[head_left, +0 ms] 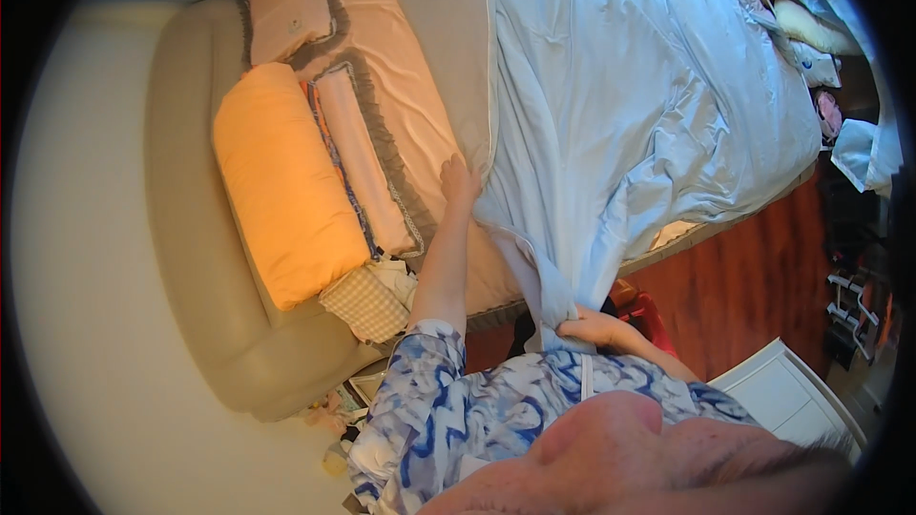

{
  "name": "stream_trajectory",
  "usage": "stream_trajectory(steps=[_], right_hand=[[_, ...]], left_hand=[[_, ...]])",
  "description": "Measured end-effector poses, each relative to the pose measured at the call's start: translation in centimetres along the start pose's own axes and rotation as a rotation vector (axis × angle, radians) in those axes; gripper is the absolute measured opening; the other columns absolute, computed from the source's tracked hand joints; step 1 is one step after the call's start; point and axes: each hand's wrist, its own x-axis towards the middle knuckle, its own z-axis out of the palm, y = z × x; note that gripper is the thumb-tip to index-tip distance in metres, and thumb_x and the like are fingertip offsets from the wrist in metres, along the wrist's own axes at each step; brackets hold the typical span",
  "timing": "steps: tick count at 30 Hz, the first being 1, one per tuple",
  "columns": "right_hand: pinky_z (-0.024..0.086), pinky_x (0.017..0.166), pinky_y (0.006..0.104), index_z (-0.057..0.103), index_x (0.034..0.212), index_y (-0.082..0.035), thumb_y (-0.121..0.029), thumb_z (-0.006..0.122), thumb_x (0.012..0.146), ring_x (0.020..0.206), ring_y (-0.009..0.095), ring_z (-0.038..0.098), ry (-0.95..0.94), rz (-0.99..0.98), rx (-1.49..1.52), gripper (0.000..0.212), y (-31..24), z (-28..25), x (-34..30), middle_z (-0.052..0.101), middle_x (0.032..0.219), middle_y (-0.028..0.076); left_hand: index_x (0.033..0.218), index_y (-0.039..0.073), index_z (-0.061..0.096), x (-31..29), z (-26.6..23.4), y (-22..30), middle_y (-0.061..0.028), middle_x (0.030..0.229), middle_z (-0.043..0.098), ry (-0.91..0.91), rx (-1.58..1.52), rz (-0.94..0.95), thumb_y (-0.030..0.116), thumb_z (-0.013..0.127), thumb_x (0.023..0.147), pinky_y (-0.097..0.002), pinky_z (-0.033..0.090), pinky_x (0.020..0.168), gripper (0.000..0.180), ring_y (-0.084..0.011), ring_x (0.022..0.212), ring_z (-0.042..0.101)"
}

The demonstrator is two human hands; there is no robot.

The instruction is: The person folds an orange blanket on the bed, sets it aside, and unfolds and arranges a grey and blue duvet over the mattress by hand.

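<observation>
A light blue quilt (582,67) with a grey turned-back band (444,14) spreads over the bed. At its left edge, my left hand (461,179) reaches forward over the peach bed sheet (405,57), fingers closed at the quilt's hem; the fingertips are partly hidden. Close to my body, my right hand (593,326) grips a bunched corner of the same quilt. Between the two hands the cloth hangs in folds over the near side of the bed.
A rolled orange quilt (286,181), a narrow ruffled pillow (361,157) and a peach cushion (291,14) lie along the beige headboard (186,200). Checked cloth (367,303) sits beside them. A white cabinet (787,391) stands at right on the reddish wooden floor (735,257).
</observation>
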Motion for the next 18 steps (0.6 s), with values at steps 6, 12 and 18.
stream_trajectory(steps=[6, 12, 18], right_hand=[[0.043, 0.083, 0.0287, 0.049, 0.119, -0.003, -0.010, 0.057, 0.073, 0.093, 0.016, 0.053, 0.145, 0.134, 0.418, 0.047, 7.0, -2.8, 3.8, 0.057, 0.100, 0.006], [0.041, 0.087, 0.0286, 0.050, 0.115, 0.000, -0.011, 0.053, 0.075, 0.098, 0.017, 0.051, 0.142, 0.100, 0.387, 0.042, 10.6, -4.9, 6.7, 0.056, 0.103, 0.007], [0.040, 0.087, 0.0284, 0.051, 0.114, 0.000, -0.013, 0.054, 0.076, 0.097, 0.017, 0.051, 0.196, 0.117, 0.377, 0.040, 10.2, -4.1, 5.5, 0.056, 0.103, 0.006]], left_hand=[[0.113, -0.002, 0.045, 7.1, 9.3, 0.7, -0.0223, 0.107, 0.050, -0.009, 0.046, 0.193, 0.025, 0.064, 0.076, -0.0442, 0.044, 0.085, 0.050, -0.0380, 0.103, 0.049], [0.116, -0.004, 0.049, 15.4, 11.8, -2.6, -0.0192, 0.098, 0.060, 0.227, 0.222, 0.093, 0.020, 0.063, 0.076, -0.0417, 0.050, 0.073, 0.049, -0.0362, 0.087, 0.059], [0.092, -0.004, 0.065, 21.2, 4.0, 0.3, -0.0213, 0.086, 0.064, 0.061, -0.876, -0.371, 0.014, 0.057, 0.076, -0.0420, 0.049, 0.072, 0.025, -0.0357, 0.084, 0.062]])
